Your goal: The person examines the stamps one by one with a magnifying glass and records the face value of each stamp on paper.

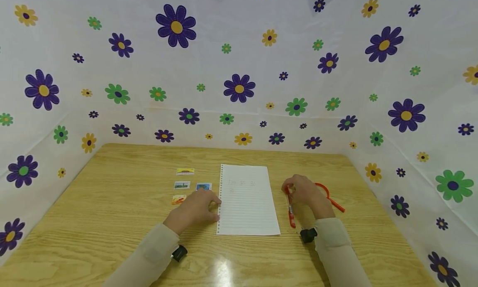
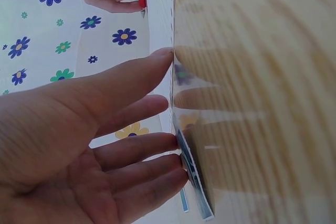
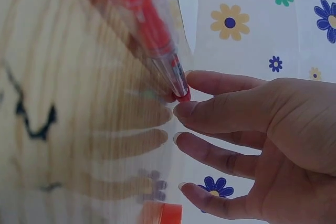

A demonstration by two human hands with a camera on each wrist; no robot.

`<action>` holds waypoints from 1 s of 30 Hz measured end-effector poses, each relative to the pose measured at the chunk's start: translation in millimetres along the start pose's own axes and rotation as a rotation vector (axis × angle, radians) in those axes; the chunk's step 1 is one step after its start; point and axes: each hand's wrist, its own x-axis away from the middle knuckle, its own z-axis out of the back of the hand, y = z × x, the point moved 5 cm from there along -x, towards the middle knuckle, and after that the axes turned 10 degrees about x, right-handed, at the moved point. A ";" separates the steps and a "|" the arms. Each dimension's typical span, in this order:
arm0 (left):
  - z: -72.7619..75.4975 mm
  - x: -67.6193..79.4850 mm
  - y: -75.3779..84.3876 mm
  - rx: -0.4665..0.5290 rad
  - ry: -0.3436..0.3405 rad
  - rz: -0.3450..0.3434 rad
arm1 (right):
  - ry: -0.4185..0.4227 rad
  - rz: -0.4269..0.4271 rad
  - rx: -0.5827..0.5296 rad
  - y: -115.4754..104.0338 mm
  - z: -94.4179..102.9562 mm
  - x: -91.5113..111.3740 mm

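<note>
A sheet of lined paper [image 1: 248,212] with punched holes down its left edge lies on the table, faint red writing near its top. My left hand [image 1: 196,210] rests at that edge, fingers spread and relaxed, the thumb by the sheet. In the left wrist view, its lower fingertips touch a small picture stamp [image 2: 195,177]. Right of the paper, my right hand [image 1: 300,190] pinches the far end of a red pen [image 1: 291,214] between thumb and index finger. The pen's clear barrel [image 3: 149,19] appears close up in the right wrist view.
Several small stamps lie left of the paper, among them a yellow one [image 1: 185,171] and a grey-green one [image 1: 181,185]. Beyond the right hand is a red ring with a handle [image 1: 337,204], probably a magnifying glass, partly hidden. Flowered cloth [image 1: 209,71] encloses the wooden table [image 1: 123,187].
</note>
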 end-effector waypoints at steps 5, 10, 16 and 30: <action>-0.3 -0.4 -0.7 -0.009 0.000 0.005 | 0.000 -0.016 -0.001 0.4 2.5 0.2; -1.0 -0.2 0.0 -0.004 0.000 -0.005 | 0.015 0.010 -0.008 -0.3 5.1 1.0; -0.1 0.2 1.6 0.001 0.004 -0.011 | 0.032 0.057 -0.050 -2.9 8.6 3.1; 20.2 -2.6 -8.7 -0.015 0.066 -0.043 | 0.067 0.087 -0.145 0.3 19.4 14.5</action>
